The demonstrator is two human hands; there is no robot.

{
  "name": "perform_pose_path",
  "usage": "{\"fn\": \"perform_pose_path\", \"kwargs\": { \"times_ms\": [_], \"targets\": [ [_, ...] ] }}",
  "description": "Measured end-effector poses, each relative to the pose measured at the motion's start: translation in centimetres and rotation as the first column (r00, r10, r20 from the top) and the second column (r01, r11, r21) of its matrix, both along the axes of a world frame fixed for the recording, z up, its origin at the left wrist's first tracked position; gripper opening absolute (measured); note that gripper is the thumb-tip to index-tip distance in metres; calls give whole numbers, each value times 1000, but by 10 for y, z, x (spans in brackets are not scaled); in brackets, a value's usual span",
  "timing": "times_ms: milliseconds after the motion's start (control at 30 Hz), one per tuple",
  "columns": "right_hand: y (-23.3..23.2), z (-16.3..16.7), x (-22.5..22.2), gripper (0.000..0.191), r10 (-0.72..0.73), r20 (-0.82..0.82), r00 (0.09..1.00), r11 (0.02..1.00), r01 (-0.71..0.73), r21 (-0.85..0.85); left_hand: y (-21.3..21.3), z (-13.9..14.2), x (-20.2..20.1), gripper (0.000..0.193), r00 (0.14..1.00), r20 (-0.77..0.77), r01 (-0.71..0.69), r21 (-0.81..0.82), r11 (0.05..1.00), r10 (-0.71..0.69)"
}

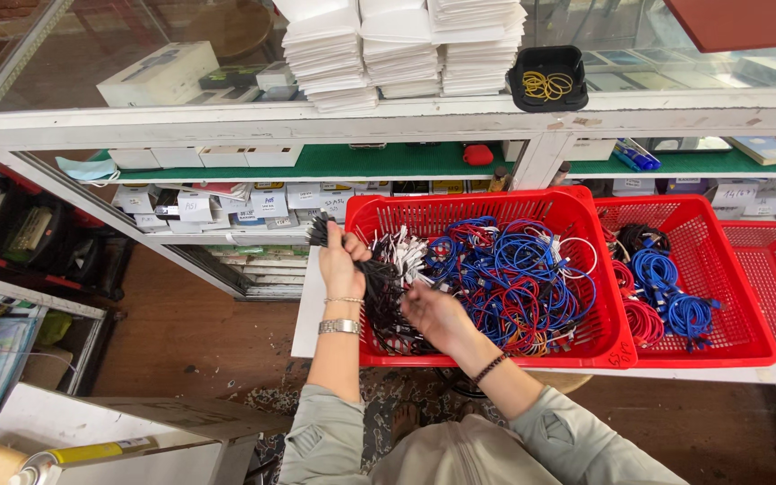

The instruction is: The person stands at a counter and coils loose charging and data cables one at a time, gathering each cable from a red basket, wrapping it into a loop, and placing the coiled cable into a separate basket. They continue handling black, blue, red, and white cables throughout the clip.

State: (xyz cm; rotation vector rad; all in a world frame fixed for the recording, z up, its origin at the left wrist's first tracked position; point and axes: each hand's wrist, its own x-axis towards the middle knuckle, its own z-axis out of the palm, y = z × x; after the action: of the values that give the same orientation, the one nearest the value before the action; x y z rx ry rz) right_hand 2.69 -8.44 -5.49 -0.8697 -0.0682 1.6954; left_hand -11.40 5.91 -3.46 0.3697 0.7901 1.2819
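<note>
Seemingly black cables (379, 287) in left hand (341, 262)

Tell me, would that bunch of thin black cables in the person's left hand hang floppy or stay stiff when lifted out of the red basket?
Probably floppy: the bunch of thin black cables droops from the left hand into the red slotted plastic basket. It likely snags, since its strands run into the tangled heap near the right hand. It looks light, held in a single fist.
</note>
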Motion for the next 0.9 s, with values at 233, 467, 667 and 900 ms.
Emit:
{"fn": "perform_pose_path", "kwargs": {
  "times_ms": [233, 467, 667, 900],
  "targets": [
    [3, 15, 60, 29, 308, 878, 367, 949, -181, -257, 0, 6, -21, 39, 994, -107, -20, 87, 996, 29],
    [46, 10, 87, 36, 11, 923, -384, 924, -350, -156, -13, 4, 8, 36, 979, -143, 153, 34, 988, -146],
    [64, 54, 115, 29, 291, 944, 158, 923, -305, -234, -13, -11, 12, 34, 932, -129, 335, -45, 941, -338],
    [65, 95, 114, 28, -143, 595, 791, 948, -63, 311, -20, -16, 32, 33, 862, -118, 472, -167, 866, -493]
  ]
}}
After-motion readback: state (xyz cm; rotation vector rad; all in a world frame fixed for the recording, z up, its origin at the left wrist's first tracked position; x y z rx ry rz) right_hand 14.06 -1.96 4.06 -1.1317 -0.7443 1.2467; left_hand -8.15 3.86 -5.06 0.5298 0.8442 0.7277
